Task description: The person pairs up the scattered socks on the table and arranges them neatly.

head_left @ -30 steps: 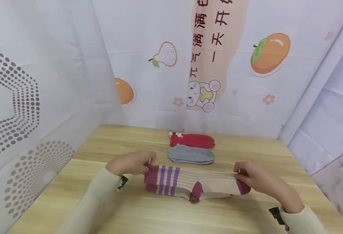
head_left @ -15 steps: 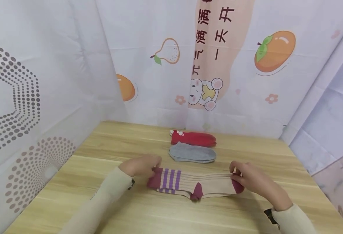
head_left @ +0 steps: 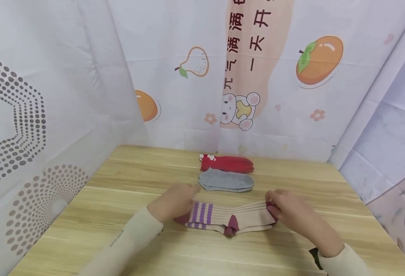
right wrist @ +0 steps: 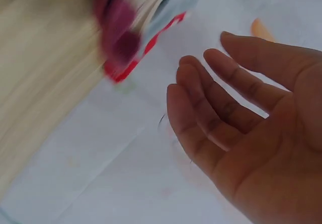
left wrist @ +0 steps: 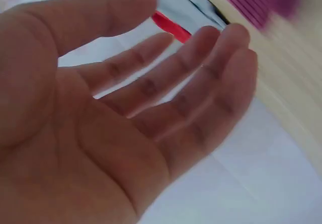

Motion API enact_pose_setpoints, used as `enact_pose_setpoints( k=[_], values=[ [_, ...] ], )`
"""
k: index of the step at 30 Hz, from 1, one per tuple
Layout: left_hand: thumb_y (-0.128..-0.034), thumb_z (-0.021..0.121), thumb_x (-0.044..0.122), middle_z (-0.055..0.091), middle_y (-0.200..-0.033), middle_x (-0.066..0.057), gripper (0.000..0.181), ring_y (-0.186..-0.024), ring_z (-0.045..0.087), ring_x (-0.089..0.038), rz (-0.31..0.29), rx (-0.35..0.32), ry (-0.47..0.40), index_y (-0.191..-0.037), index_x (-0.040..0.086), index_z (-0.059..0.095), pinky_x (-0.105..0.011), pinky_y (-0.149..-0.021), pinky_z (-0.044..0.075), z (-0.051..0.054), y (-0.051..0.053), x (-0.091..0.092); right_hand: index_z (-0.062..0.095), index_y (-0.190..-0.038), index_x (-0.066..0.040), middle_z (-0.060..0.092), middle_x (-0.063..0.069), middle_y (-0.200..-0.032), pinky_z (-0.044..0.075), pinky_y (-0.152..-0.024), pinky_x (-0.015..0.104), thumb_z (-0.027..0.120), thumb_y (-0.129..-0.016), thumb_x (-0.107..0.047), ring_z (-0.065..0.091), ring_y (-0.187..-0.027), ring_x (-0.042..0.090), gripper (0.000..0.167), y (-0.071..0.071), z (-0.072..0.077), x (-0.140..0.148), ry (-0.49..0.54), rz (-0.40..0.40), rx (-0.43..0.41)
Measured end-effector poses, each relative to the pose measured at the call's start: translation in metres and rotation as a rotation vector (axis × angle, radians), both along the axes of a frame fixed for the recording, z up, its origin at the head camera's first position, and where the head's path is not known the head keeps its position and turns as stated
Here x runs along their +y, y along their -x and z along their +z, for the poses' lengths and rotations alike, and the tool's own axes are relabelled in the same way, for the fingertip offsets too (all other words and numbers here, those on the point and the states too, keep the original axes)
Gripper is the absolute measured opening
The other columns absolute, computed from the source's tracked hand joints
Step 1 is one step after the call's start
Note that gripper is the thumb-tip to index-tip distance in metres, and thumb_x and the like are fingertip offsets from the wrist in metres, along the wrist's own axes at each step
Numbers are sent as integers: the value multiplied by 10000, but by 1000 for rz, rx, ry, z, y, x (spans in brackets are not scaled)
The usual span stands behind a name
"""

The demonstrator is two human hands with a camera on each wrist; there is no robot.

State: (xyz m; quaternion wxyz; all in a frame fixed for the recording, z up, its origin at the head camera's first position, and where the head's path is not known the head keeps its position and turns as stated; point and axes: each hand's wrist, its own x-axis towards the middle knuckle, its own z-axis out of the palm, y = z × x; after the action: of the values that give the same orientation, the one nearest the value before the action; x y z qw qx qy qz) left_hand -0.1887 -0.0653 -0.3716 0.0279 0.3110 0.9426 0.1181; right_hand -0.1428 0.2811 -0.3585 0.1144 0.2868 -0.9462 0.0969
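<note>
A pair of long cream socks (head_left: 251,216), with purple stripes and maroon cuffs, heels and toes, lies crosswise on the wooden table. My left hand (head_left: 175,201) is over the cuff end, partly hiding it; in the left wrist view its fingers (left wrist: 201,103) are loosely extended with nothing between them. At the toe end is my right hand (head_left: 288,209), its fingertips overlapping the bent-up maroon toe; whether they touch cannot be told there. The right wrist view has its fingers (right wrist: 196,128) relaxed and apart from the socks. Behind lie grey socks (head_left: 226,180).
Red socks (head_left: 228,163) with a white figure at the cuff lie behind the grey ones. The wooden table (head_left: 126,168) ends at a printed white curtain (head_left: 175,130) at the back, and more patterned cloth (head_left: 95,145) hangs along its left side.
My left hand has moved right over the striped end of the socks. The right hand has shifted slightly left, and the maroon toe looks bent upward now.
</note>
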Motion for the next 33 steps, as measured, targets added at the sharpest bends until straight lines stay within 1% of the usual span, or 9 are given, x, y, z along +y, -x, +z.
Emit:
enact_pose_setpoints(
  k=[3,7,10,14,17,20,22,29,33],
  values=[
    [-905,665,49,684,-925,-14,219,-815,635,-116,-153,43,-5,-1123,68,680,-265,-757,551,0,-12,13,694,-967,-63,675,17,-870,549,-666,321,763,-807,-11,620,-776,161,183,-6,-7,-16,-9,106,7],
    [-889,694,81,682,-845,44,99,-766,602,-58,-250,11,23,-968,108,746,-217,-724,520,-3,-26,26,699,-1040,-15,712,78,-977,577,-740,342,740,-833,-12,679,-882,208,210,-11,-20,-30,-14,200,-136],
    [-870,710,89,706,-841,43,75,-793,622,-81,-260,24,33,-890,120,776,-246,-764,522,-6,-32,30,699,-1024,-45,691,40,-942,569,-723,312,733,-844,-11,668,-863,155,186,-15,-29,-36,-15,210,-195],
    [-873,704,105,617,-755,60,92,-728,524,-87,-250,75,39,-790,122,739,-291,-782,505,-9,-37,29,684,-1059,-71,626,5,-913,546,-711,323,741,-842,-11,614,-835,135,233,-19,-37,-39,-43,182,-155],
    [-890,686,110,528,-729,54,140,-692,437,-85,-245,99,35,-751,119,687,-280,-720,485,-12,-40,27,669,-1121,-72,599,16,-936,533,-725,359,726,-853,-14,587,-844,159,280,-21,-39,-41,-62,147,-142],
    [-890,680,106,511,-738,50,131,-678,420,-76,-242,111,20,-759,111,674,-251,-660,470,-14,-42,25,662,-1145,-88,592,20,-976,529,-763,401,714,-864,-18,583,-895,189,295,-22,-39,-41,-56,116,-154],
    [-884,687,105,513,-741,52,117,-669,426,-70,-240,103,8,-767,110,673,-228,-625,443,-15,-40,25,660,-1150,-93,597,26,-997,530,-785,421,716,-864,-22,585,-922,205,299,-22,-39,-40,-47,106,-150],
    [-880,715,120,550,-778,39,42,-704,503,-76,-211,62,4,-878,79,707,-228,-660,499,-20,-29,24,664,-1166,-76,589,55,-1014,534,-771,401,712,-870,-22,568,-901,197,305,-13,-45,-40,-30,117,-98],
    [-891,693,91,564,-786,20,41,-704,513,-86,-214,68,-10,-901,55,711,-231,-655,502,-23,-20,24,662,-1190,-58,604,93,-1060,537,-813,432,708,-880,-26,582,-955,230,315,-4,-44,-39,-24,104,-130]
  ],
)
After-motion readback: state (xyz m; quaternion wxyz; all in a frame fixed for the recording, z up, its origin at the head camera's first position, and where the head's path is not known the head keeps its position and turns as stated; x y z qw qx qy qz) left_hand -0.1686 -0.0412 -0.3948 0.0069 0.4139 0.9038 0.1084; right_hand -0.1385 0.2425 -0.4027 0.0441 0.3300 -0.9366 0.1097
